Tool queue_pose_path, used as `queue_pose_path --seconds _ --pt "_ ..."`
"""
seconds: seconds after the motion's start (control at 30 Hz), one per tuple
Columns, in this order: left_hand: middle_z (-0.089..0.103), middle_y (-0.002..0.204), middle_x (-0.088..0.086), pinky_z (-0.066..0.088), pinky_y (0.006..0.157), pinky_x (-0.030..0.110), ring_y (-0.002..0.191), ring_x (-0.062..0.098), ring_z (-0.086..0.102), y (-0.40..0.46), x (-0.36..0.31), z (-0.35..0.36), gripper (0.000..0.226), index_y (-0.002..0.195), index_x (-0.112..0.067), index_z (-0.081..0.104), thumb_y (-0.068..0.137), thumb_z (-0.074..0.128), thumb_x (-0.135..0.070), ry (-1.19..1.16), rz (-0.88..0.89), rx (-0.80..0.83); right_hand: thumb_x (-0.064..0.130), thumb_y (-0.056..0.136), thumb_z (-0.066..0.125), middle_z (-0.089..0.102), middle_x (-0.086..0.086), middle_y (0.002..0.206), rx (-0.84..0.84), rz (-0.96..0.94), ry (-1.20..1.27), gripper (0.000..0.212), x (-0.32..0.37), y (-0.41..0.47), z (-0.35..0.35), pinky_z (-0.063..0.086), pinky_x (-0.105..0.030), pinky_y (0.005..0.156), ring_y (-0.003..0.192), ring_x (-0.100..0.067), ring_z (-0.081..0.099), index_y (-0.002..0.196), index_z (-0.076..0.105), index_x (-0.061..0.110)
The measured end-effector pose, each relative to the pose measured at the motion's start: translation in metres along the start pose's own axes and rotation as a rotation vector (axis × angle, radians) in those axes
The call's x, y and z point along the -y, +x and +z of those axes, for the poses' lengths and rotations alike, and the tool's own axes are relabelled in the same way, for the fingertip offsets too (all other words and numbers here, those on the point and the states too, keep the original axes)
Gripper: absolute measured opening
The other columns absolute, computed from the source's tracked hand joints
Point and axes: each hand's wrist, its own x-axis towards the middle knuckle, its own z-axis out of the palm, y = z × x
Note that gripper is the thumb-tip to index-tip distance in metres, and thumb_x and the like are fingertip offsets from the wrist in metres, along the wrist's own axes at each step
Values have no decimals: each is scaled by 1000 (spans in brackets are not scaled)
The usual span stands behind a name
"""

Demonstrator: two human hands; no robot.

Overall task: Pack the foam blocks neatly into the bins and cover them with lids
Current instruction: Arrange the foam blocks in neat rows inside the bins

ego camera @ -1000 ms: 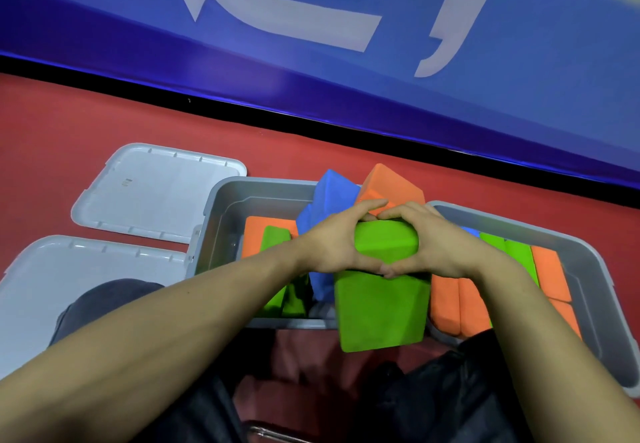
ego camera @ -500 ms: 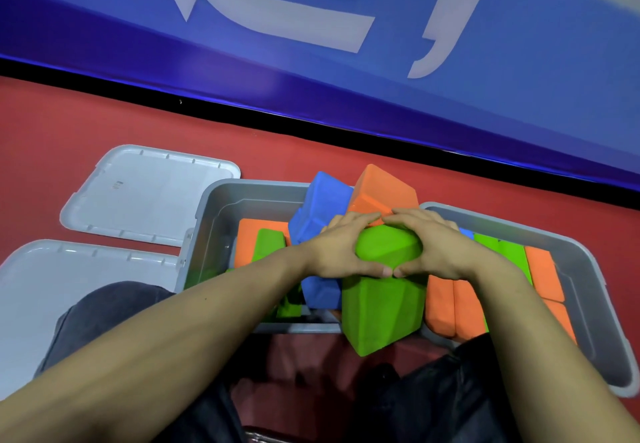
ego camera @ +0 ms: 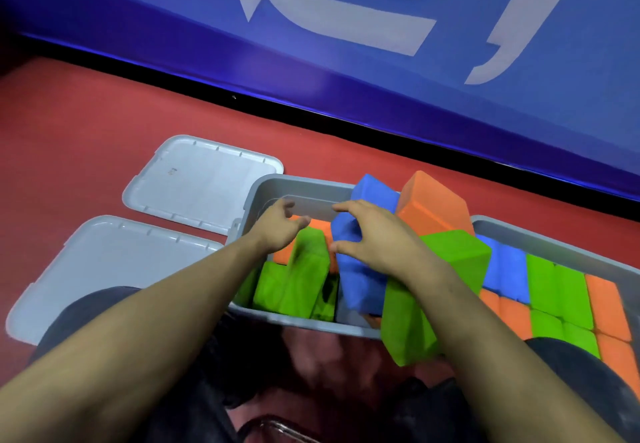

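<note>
Grey bin [ego camera: 273, 187] on our red floor [ego camera: 86, 138], our left hand [ego camera: 280, 226] spread wide above it, our right hand [ego camera: 372, 235] clawed onto a tilted blue block [ego camera: 360, 280], two lids [ego camera: 204, 183] off its left edge.

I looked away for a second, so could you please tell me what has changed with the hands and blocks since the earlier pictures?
Both hands let go of the big green block, which now leans over the left bin's front rim. The right hand moved left and now curls over the tall blue block; the left hand moved left, open, above that bin. The two lids and the right bin's packed blocks stayed put.
</note>
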Motion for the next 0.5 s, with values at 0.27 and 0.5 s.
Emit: queue_pose_path --seconds 0.27,0.5 --pt "54 145 16 40 103 32 131 30 53 16 65 -19 64 142 0 49 95 65 -39 188 -166 73 76 81 59 50 -19 146 169 562 109 104 30 36 120 43 -43 103 134 -37 49 158 16 20" --pt "69 118 24 48 92 38 111 38 64 32 95 -18 43 117 2 66 95 59 -34 94 -211 32 69 86 61 47 -24 141 89 623 45 85 42 64 154 46 -43 99 126 -39 53 150 31 22"
